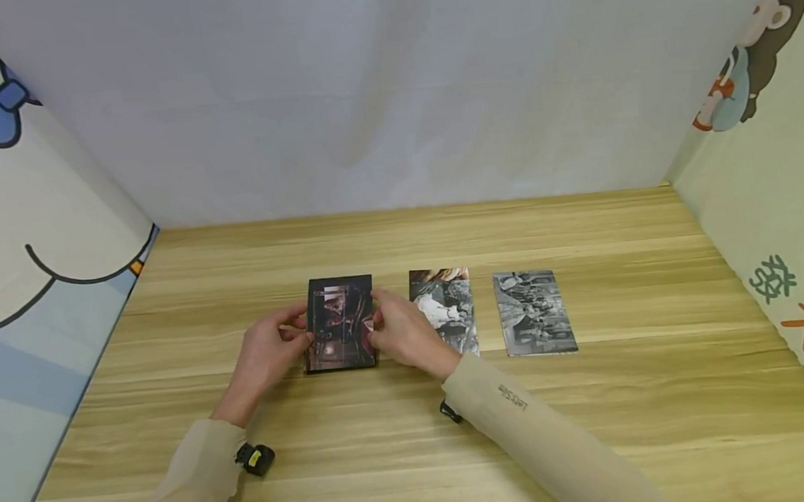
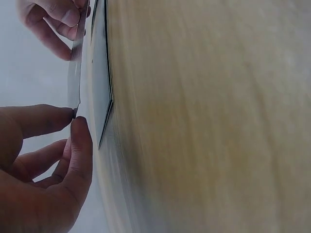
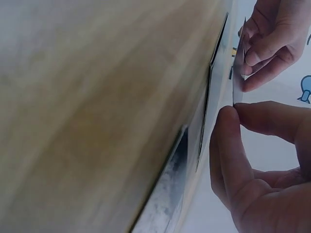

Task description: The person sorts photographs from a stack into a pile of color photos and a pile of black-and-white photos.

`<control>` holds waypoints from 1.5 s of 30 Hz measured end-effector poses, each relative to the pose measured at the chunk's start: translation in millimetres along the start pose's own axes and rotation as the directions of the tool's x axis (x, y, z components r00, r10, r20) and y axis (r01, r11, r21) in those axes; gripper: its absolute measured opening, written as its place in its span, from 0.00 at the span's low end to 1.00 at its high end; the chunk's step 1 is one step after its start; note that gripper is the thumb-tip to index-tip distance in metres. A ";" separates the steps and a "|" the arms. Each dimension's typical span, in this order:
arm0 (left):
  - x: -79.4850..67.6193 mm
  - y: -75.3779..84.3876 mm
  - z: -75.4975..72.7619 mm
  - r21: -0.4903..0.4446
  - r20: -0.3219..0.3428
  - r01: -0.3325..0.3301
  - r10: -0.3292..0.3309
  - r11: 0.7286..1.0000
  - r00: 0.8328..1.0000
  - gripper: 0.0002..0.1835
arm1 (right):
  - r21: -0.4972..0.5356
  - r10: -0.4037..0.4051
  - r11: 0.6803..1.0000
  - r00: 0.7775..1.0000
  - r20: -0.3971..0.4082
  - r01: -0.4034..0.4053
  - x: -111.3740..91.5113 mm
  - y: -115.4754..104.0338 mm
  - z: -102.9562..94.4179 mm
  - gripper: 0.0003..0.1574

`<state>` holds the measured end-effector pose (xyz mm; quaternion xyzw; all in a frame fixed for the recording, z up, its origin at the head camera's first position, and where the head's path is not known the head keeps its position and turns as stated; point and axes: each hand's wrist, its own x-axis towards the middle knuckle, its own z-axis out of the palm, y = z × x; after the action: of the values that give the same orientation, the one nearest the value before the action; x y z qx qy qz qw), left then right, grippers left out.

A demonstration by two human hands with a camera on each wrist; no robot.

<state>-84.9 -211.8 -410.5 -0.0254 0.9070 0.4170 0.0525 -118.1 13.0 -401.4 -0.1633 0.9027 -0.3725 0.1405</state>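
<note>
In closed pinches, the left hand [image 1: 264,354] and right hand [image 1: 409,332] hold the dark card [image 1: 340,325] at its nine and three o'clock edges, just above a lower card [image 2: 100,77]; uneven grip could, I'd guess, tip it.

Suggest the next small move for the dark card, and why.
Probably lower the dark card gently and level: the left hand and right hand pinch its opposite edges, and the left wrist view shows it raised, with a gap above another card lying on the table.
</note>
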 end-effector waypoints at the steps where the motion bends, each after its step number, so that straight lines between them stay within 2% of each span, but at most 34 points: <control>1: 0.7 -0.8 0.4 0.001 0.003 0.005 -0.005 1.000 1.000 0.29 | -0.009 0.003 1.000 1.000 0.001 -0.003 0.7 -0.1 0.4 0.49; 27: 7.9 -5.9 3.0 0.066 0.054 0.029 -0.032 0.997 0.998 0.28 | -0.060 0.048 0.997 0.997 0.057 -0.044 9.4 1.1 1.9 0.48; 45: 13.3 -3.6 4.5 0.130 0.067 0.024 -0.033 0.991 0.997 0.27 | -0.115 0.027 0.993 0.997 0.074 -0.018 13.0 0.8 0.6 0.44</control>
<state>-97.5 -210.8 -417.7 -0.0203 0.9294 0.3571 0.0914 -129.8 8.0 -404.1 -0.1748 0.9183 -0.3124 0.1690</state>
